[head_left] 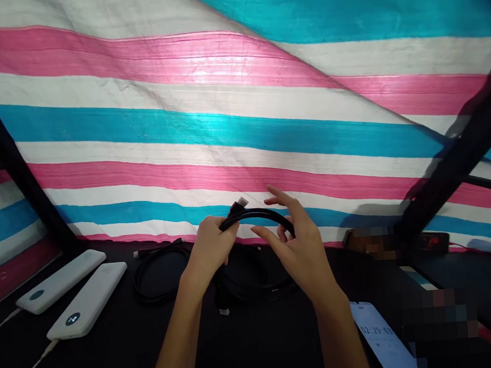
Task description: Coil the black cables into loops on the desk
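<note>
My left hand (215, 240) grips a black cable (258, 212) bent into an arc, its thumb pressed over the strands. A black plug with a metal tip (239, 205) sticks up beside that thumb. At the arc's other end, the lower fingers of my right hand (299, 242) curl round the cable, while its thumb and index finger stand apart. More black cable loops (275, 289) show between and below my hands, with a plug (224, 311) at their lower left; whether they belong to the held cable I cannot tell.
Another coiled black cable (155, 298) lies left of my hands on the black surface (259, 353). Two white power banks (88, 301) with pale cords rest farther left. A phone (382, 332) showing a timer lies right. Striped sheeting (224, 129) and dark poles (17, 151) stand behind.
</note>
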Tool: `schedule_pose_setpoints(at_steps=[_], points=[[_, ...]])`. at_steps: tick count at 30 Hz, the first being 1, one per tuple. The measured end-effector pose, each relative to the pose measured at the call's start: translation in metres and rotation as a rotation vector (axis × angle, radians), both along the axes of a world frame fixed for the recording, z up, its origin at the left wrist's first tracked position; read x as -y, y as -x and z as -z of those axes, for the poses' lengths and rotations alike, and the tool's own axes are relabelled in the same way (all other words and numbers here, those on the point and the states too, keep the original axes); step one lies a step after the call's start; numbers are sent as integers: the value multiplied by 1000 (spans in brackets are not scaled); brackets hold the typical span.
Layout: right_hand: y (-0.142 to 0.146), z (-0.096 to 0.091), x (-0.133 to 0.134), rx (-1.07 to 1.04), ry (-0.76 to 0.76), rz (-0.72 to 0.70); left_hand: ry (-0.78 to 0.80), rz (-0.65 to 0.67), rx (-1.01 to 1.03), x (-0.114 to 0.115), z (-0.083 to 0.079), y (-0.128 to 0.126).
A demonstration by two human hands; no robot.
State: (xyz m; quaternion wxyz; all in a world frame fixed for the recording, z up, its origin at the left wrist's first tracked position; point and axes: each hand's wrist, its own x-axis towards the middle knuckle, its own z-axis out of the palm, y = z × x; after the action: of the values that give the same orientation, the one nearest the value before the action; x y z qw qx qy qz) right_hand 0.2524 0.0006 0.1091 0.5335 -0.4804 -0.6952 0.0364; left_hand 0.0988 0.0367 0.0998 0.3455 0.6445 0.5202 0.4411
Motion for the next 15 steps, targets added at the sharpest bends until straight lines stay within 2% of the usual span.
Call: schedule_pose_setpoints(at_steps=[4, 7, 11, 15], points=[[1, 1, -1, 130, -13, -68, 23, 82, -76, 1, 3, 3], [1, 1, -1, 144, -32, -128, 2, 154, -104, 2, 4, 3], [0, 1, -2, 137, -47, -132, 25, 245, -74, 2, 4, 4], [1, 3, -3, 201, -48, -177, 69, 278, -99, 3, 3, 8]])
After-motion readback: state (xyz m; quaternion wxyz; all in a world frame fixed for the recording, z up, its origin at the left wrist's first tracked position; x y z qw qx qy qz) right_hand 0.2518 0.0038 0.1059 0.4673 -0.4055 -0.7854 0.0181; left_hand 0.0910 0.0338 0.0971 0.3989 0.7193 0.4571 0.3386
